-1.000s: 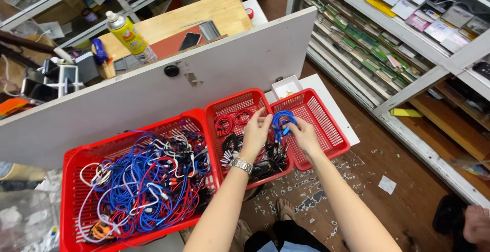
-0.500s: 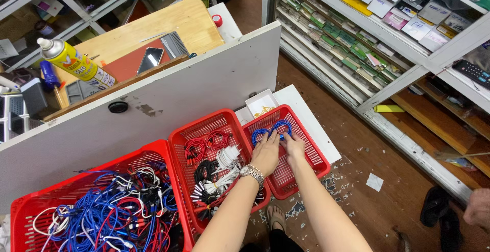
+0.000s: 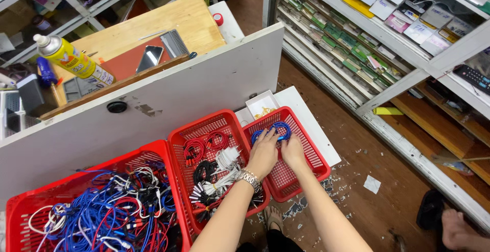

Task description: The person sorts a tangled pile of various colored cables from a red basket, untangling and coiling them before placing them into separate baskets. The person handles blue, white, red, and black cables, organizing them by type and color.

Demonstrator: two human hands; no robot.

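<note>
Both hands on the blue cable coil (image 3: pixel 275 130): left hand (image 3: pixel 264 152) and right hand (image 3: pixel 292 151) lie fingers-down on it, pressing it into the right red basket (image 3: pixel 311 145); can't tell whether either closes around it. Big red basket (image 3: pixel 30 206) far left, full of tangled blue, red and white cables. Middle red basket (image 3: pixel 204 125) holds bundled red, black and white cables. Small white box (image 3: pixel 261 104) just behind the right basket. Metal watch (image 3: pixel 249 178) on the left wrist.

Both hands (image 3: pixel 278 152) cover part of the blue cable coil (image 3: pixel 273 129), hiding each grip. The big red basket (image 3: pixel 30 203) of tangled cables is cut off at lower left.
</note>
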